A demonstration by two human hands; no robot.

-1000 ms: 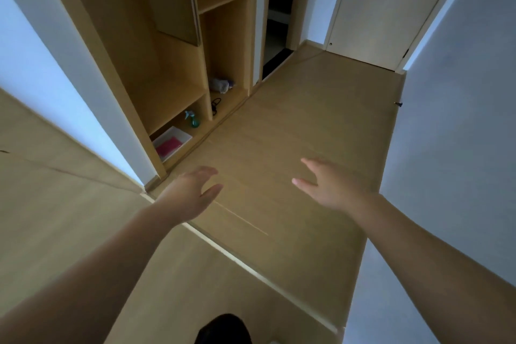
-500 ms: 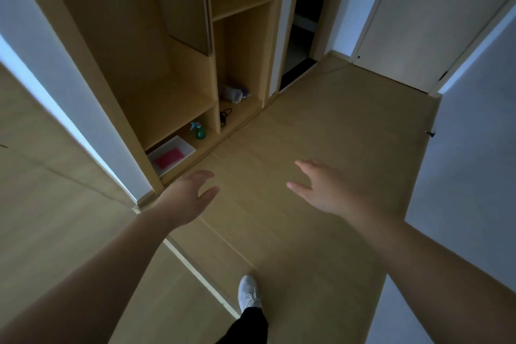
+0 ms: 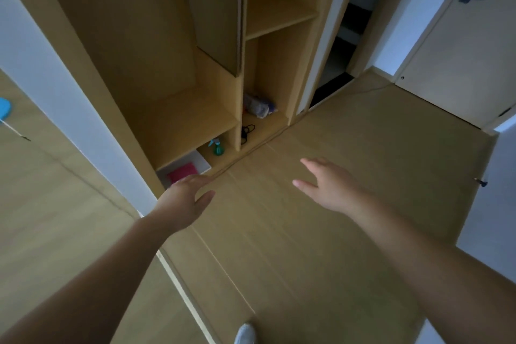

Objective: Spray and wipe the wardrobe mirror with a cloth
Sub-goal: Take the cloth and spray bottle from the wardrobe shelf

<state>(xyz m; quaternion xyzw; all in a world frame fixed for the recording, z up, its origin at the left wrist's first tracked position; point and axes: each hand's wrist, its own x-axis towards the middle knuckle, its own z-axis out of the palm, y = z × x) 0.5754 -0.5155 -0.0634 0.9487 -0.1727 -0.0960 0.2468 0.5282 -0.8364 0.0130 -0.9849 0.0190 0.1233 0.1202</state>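
Note:
A green spray bottle (image 3: 218, 147) stands on the bottom shelf of the open wooden wardrobe (image 3: 178, 109). Left of it a pink cloth (image 3: 182, 173) lies in a white tray (image 3: 203, 162) on the same shelf. The wardrobe mirror (image 3: 50, 176) fills the left side of the view and reflects the wooden floor. My left hand (image 3: 185, 200) hovers open just in front of the tray, fingers straight, holding nothing. My right hand (image 3: 328, 186) is stretched out open over the floor, also empty.
A crumpled bag (image 3: 258, 106) and a black cable (image 3: 247, 131) lie in the right-hand wardrobe compartment. A white door (image 3: 460, 64) stands at the far right, with a doorstop (image 3: 481, 182) by the right wall. My white shoe (image 3: 245, 334) shows at the bottom edge.
I have stepped closer to the wardrobe. The shelf with the tray and bottle appears larger, and my left hand is now nearer the tray. Both hands stay open and empty.

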